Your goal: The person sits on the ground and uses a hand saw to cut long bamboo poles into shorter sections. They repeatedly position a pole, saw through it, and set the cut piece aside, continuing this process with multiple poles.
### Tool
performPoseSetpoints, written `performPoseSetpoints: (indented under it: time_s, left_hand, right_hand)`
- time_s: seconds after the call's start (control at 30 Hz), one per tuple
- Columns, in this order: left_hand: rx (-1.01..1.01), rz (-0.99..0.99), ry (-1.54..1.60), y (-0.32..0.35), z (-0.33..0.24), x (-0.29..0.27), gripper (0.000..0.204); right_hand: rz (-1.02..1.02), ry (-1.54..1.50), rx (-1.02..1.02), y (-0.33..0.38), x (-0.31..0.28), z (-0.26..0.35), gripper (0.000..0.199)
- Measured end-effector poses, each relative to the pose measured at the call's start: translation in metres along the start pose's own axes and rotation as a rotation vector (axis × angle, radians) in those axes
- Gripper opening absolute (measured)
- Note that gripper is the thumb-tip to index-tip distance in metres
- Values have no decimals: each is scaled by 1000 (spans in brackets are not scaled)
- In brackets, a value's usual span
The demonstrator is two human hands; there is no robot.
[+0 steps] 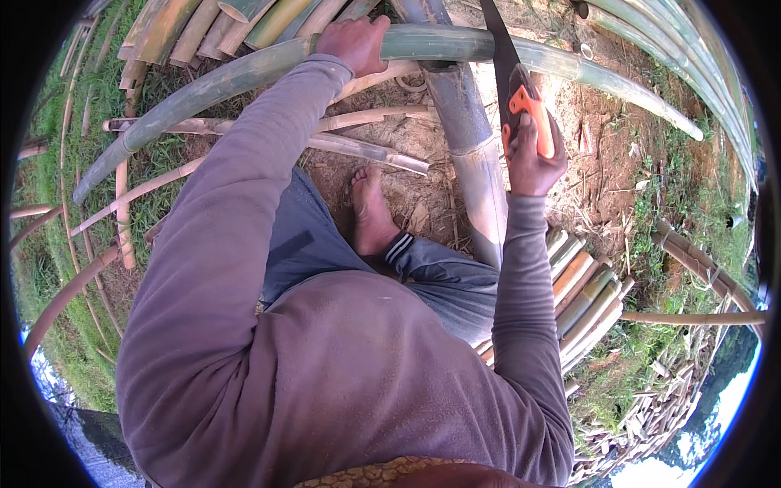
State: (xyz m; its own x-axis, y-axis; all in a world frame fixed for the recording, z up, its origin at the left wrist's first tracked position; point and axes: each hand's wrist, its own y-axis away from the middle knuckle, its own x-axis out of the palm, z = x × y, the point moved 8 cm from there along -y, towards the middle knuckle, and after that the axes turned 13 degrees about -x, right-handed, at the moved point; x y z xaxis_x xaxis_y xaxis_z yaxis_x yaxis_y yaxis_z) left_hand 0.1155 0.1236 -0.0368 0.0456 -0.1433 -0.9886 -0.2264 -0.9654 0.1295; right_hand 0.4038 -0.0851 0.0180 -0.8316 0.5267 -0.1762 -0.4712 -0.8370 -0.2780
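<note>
A long green bamboo pole (439, 42) runs across in front of me, resting over a thick dark bamboo post (470, 134). My left hand (354, 45) is closed over the pole, left of that post. In my right hand (537, 154) is a handsaw (503, 47), gripped by its orange handle. Its dark blade stands against the pole just right of the post, pointing away from me. Whether the teeth have cut into the bamboo cannot be made out.
Cut bamboo lengths (191, 32) are stacked at the far left, and more (586, 297) lie beside my right forearm. Long green poles (675, 49) lie at the far right. Split bamboo strips (370, 150) lie near my bare foot (374, 213). Bamboo scraps (659, 407) cover the lower right ground.
</note>
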Motion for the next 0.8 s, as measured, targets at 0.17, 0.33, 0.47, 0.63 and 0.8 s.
performPoseSetpoints:
  time_s: [0.17, 0.33, 0.47, 0.63, 0.8]
  left_hand:
    - [-35, 54, -13, 1, 4, -7, 58]
    - [-55, 48, -17, 2, 8, -4, 59]
    - [-22, -93, 1, 1, 8, 2, 61]
    - [-13, -14, -4, -4, 3, -1, 62]
    - [-36, -6, 6, 0, 11, -2, 63]
  right_hand:
    - [9, 16, 0, -16, 14, -4, 44]
    - [-70, -10, 34, 151, -90, 15, 48]
    - [-32, -110, -44, 113, -58, 18, 49]
    - [38, 108, -140, -51, 37, 7, 42]
    - [18, 55, -75, 58, -27, 9, 46]
